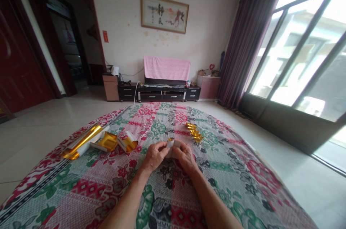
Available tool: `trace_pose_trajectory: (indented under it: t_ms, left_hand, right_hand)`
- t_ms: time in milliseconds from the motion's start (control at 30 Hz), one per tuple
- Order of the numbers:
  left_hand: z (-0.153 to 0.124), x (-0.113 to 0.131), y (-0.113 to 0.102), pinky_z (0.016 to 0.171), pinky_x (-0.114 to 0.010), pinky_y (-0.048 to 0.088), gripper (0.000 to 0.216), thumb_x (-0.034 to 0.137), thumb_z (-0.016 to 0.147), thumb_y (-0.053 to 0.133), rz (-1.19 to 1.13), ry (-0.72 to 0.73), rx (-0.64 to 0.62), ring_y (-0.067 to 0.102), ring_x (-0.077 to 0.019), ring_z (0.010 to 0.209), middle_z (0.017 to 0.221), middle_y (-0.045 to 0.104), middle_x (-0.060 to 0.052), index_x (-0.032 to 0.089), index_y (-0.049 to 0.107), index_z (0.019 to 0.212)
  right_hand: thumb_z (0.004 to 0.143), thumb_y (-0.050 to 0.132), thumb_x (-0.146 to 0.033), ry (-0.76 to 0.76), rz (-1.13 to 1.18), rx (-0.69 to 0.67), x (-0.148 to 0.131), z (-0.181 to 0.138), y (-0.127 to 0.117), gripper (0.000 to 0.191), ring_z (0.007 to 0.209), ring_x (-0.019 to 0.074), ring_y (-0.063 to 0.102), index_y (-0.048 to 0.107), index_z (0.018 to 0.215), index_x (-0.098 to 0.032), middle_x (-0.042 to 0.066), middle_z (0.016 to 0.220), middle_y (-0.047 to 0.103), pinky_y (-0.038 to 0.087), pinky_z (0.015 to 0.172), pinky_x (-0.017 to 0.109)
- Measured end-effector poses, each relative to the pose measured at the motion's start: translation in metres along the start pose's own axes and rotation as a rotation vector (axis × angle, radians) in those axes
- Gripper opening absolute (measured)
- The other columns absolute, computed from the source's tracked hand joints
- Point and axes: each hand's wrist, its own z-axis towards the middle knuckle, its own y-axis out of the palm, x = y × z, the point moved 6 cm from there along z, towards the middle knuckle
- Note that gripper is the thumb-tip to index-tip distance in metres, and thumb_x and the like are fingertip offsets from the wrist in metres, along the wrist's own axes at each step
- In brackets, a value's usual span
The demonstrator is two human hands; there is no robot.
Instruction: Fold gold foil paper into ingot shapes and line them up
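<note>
Between my two hands is a small piece of gold foil paper (173, 145), its whitish back turned toward me and a bit of gold showing at its far edge. My left hand (155, 155) pinches its left side, and my right hand (186, 155) pinches its right side with the thumb laid on it. Beyond my right hand lies a short row of folded gold paper pieces (194, 132). Off to the left are a loosely rolled gold foil sheet (85, 141) and curled smaller gold sheets (109, 141) with white backs.
A patterned red, green and grey cloth (162, 200) covers the surface under my hands. Farther off, a low black cabinet (162, 93) stands by the wall, with a pink towel (167, 67) above it. Purple curtains (240, 41) hang beside the window at right.
</note>
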Motion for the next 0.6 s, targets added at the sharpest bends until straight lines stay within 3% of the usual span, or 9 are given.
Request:
trace_pose_trajectory:
  t_ms: [200,367,600]
  left_hand:
    - [-0.002,0.0,-0.001,0.058,-0.024,0.042,0.029,0.039,0.07,0.059,-0.1,-0.049,-0.014,0.055,-0.0167,0.063,0.069,0.065,-0.003,0.015,0.07,0.081]
    - [0.001,-0.007,-0.012,0.056,-0.024,0.042,0.029,0.041,0.074,0.055,-0.177,-0.086,0.14,0.054,-0.015,0.06,0.069,0.065,-0.002,0.016,0.067,0.083]
    - [0.002,-0.017,-0.003,0.054,-0.026,0.045,0.031,0.034,0.071,0.054,-0.242,-0.169,0.056,0.058,-0.0163,0.059,0.069,0.067,-0.002,0.018,0.067,0.094]
  right_hand:
    - [0.07,0.049,-0.031,0.028,0.012,0.027,-0.004,-0.001,-0.004,0.028,0.063,0.0142,0.052,0.066,0.085,-0.014,0.0,0.069,0.062,0.042,0.059,0.023]
    - [0.069,0.049,-0.033,0.041,0.019,0.039,0.001,0.0,-0.005,0.031,0.06,0.0129,0.048,0.065,0.086,-0.014,-0.001,0.067,0.06,0.039,0.057,0.022]
    - [0.069,0.049,-0.035,0.035,-0.004,0.045,0.002,0.0,-0.005,0.032,0.059,0.0124,0.047,0.065,0.088,-0.014,-0.001,0.067,0.059,0.038,0.055,0.021]
